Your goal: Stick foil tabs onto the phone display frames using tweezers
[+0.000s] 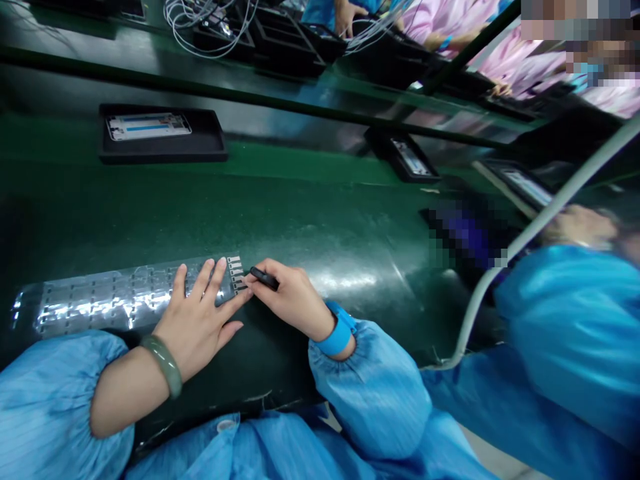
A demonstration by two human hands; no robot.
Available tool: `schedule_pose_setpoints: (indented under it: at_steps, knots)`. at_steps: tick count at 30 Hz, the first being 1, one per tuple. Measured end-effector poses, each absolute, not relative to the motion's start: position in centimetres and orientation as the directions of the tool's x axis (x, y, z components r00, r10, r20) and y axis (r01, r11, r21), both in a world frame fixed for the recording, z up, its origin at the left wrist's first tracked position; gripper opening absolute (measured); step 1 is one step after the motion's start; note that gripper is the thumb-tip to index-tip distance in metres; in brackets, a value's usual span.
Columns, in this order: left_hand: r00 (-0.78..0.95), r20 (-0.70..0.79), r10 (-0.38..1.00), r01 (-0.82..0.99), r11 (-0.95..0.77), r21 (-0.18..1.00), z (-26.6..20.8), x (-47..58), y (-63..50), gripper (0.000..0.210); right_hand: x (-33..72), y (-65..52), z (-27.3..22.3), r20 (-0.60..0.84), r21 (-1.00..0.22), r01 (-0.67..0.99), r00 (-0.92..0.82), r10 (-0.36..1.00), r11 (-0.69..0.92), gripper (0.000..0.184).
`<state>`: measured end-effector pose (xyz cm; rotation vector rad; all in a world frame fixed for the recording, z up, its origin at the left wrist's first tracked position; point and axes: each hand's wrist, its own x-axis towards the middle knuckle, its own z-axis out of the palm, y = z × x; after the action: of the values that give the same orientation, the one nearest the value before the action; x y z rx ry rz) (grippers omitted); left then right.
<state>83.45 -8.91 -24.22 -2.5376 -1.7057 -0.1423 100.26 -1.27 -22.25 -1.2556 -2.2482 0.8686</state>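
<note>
A long clear plastic sheet [107,300] lies on the green bench, with rows of small marks along it. At its right end is a column of small pale stickers or tabs [236,275]. My left hand [197,323] lies flat across the right part of the sheet with fingers spread, a green bangle on its wrist. Just right of the sheet's end, my right hand [287,290] is closed around a slim black tool [265,278]; its exact kind I cannot make out. The right fingertips are close to the left index fingertip and the pale column. A blue wristband [337,331] circles my right wrist.
Black trays [207,141] with phone-like parts [149,127] stand along the bench's back, another tray [404,155] further right. A pale hose [530,230] curves down at right, before a co-worker's blue sleeve [570,300]. White cables [210,30] and other people are beyond the rail.
</note>
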Motion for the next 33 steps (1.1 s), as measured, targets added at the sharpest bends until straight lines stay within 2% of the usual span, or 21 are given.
schedule_pose_setpoints:
  at_steps: [7, 12, 15, 18, 22, 25, 29, 33]
  knots:
    - [0.386, 0.126, 0.914, 0.921, -0.389, 0.004, -24.20, 83.35, -8.92, 0.050, 100.07, -1.44, -22.12, 0.046, -0.651, 0.642, -0.498, 0.866, 0.404, 0.006]
    - [0.384, 0.120, 0.916, 0.922, -0.387, 0.000, -24.11, 83.37, -8.92, 0.045, 100.30, -1.11, -22.11, -0.070, -0.766, 0.570, -0.535, 0.842, 0.298, 0.005]
    - [0.387, 0.131, 0.913, 0.921, -0.390, -0.005, -24.16, 83.36, -8.93, 0.046, 100.56, -0.96, -22.10, -0.042, -0.809, 0.532, -0.477, 0.878, 0.250, 0.003]
    - [0.387, 0.140, 0.911, 0.921, -0.390, -0.006, -24.29, 83.33, -8.94, 0.046, 100.65, -1.05, -22.13, 0.019, -0.761, 0.578, -0.434, 0.901, 0.295, 0.004]
    - [0.384, 0.140, 0.913, 0.922, -0.388, 0.001, -24.40, 83.32, -8.91, 0.045, 100.40, -1.46, -22.29, 0.043, -0.670, 0.634, -0.487, 0.872, 0.387, 0.007]
    - [0.385, 0.139, 0.912, 0.921, -0.390, 0.011, -24.38, 83.32, -8.90, 0.045, 100.25, -1.64, -22.32, 0.036, -0.654, 0.642, -0.502, 0.864, 0.400, 0.006]
    - [0.381, 0.128, 0.916, 0.923, -0.386, 0.012, -24.31, 83.24, -8.96, 0.044, 100.31, -1.55, -22.20, -0.038, -0.744, 0.581, -0.530, 0.847, 0.330, 0.005]
    - [0.382, 0.130, 0.915, 0.923, -0.386, 0.003, -24.29, 83.16, -9.01, 0.047, 100.52, -1.42, -22.19, 0.008, -0.780, 0.560, -0.437, 0.900, 0.279, 0.006]
